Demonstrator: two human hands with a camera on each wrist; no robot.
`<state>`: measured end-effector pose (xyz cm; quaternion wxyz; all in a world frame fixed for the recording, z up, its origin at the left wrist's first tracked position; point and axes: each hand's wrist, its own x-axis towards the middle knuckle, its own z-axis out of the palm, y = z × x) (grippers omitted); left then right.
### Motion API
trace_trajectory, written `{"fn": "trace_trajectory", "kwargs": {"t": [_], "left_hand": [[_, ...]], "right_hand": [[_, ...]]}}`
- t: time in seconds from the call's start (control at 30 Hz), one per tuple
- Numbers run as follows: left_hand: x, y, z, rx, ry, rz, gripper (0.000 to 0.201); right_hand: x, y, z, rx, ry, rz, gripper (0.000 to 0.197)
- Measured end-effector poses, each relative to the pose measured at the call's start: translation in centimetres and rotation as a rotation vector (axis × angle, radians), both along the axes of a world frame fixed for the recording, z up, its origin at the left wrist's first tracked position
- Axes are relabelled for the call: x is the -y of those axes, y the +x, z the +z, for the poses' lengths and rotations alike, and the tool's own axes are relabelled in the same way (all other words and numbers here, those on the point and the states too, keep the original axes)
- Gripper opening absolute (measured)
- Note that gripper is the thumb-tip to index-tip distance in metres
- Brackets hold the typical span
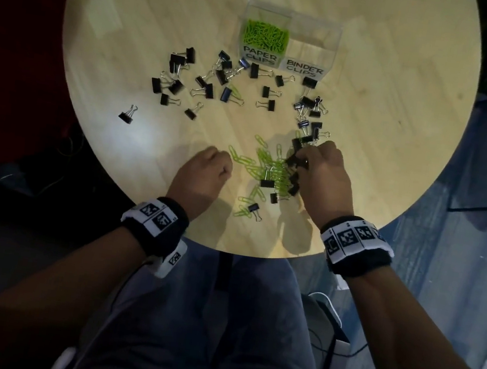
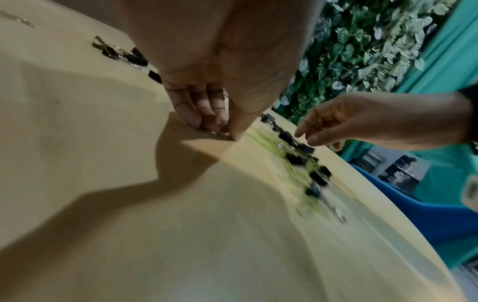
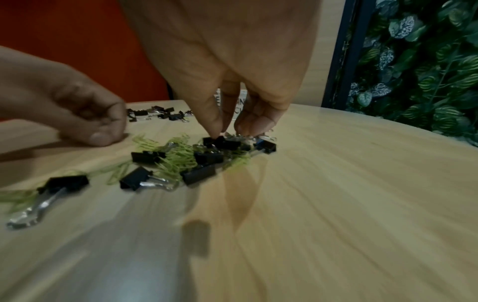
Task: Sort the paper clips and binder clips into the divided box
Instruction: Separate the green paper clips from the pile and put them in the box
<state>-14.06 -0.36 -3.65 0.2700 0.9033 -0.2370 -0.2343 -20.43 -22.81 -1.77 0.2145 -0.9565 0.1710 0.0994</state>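
Mid-sort, pick phase; divided box sits at the far centre of the round table, its left compartment labelled PAPER CLIPS already holding a heap of green paper clips, its right compartment labelled BINDER CLIPS looking empty; black binder clips lie scattered across the far-left and middle of the table, none boxed yet as far as I can see; a mixed pile of green paper clips and binder clips lies near the front edge, between the two hands; right hand is down on the right side of that pile, fingertips drawn together on a black binder clip at the top of the heap, looks like a pinch just closing, clip not lifted off the pile; left hand is at the left edge of the pile, fingers curled with thumb meeting them right at the table surface; cannot tell whether it holds a paper clip, wrist view is too blurred; judgement: current step is pulling binder clips out of the tangle; next move calls for lifting clear without dragging paper clips along on the wire handles, then carrying far to the right compartment, not the left one.
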Motion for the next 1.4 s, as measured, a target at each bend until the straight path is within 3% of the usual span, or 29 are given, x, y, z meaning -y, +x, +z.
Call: {"fn": "trace_trajectory", "kwargs": {"t": [0.13, 0.2, 0.3, 0.4, 0.57, 0.67, 0.8, 1.0, 1.2, 1.3, 1.4], "left_hand": [[2.4, 4.9, 0.7, 0.257, -0.01, 0.057, 0.017], [4.1, 8.0, 0.9, 0.383, 0.066, 0.054, 0.021], [5.6, 11.1, 0.5, 0.432, 0.261, -0.046, 0.03], [5.6, 11.1, -0.4, 0.493, 0.339, -0.151, 0.032], [4.4, 9.7, -1.5, 0.626, 0.32, -0.209, 0.022], [4.0, 9.3, -1.6, 0.569, 0.267, -0.136, 0.035], [4.0, 8.7, -1.2, 0.514, 0.284, -0.107, 0.034], [4.5, 6.7, -0.1, 0.421, 0.223, -0.201, 0.032], [2.7, 2.4, -0.1, 0.366, 0.077, -0.383, 0.036], [1.7, 1.4, 0.0, 0.232, 0.103, -0.321, 0.057], [1.9, 0.7, 0.0, 0.145, 0.142, -0.219, 0.078]], "right_hand": [[-2.5, 1.7, 0.0, 0.081, -0.021, 0.086, 0.027], [-3.7, 2.6, -0.1, 0.024, -0.03, 0.129, 0.029], [-5.0, 3.6, -0.6, -0.065, -0.046, 0.15, 0.03], [-6.1, 3.3, -0.7, -0.024, -0.069, 0.222, 0.029], [-5.8, 0.3, -0.2, 0.073, -0.021, 0.132, 0.033], [-5.5, -1.5, -0.8, 0.039, -0.044, 0.091, 0.031], [-5.4, -2.3, -1.7, 0.031, -0.03, 0.087, 0.025], [-4.0, -1.7, -0.7, 0.108, 0.127, 0.002, 0.009], [-0.4, -1.5, -0.1, 0.149, 0.023, -0.146, 0.015], [-1.0, -0.8, 0.2, 0.158, -0.003, -0.024, 0.021], [-2.5, -0.1, 0.1, 0.069, -0.013, 0.179, 0.041]]}}
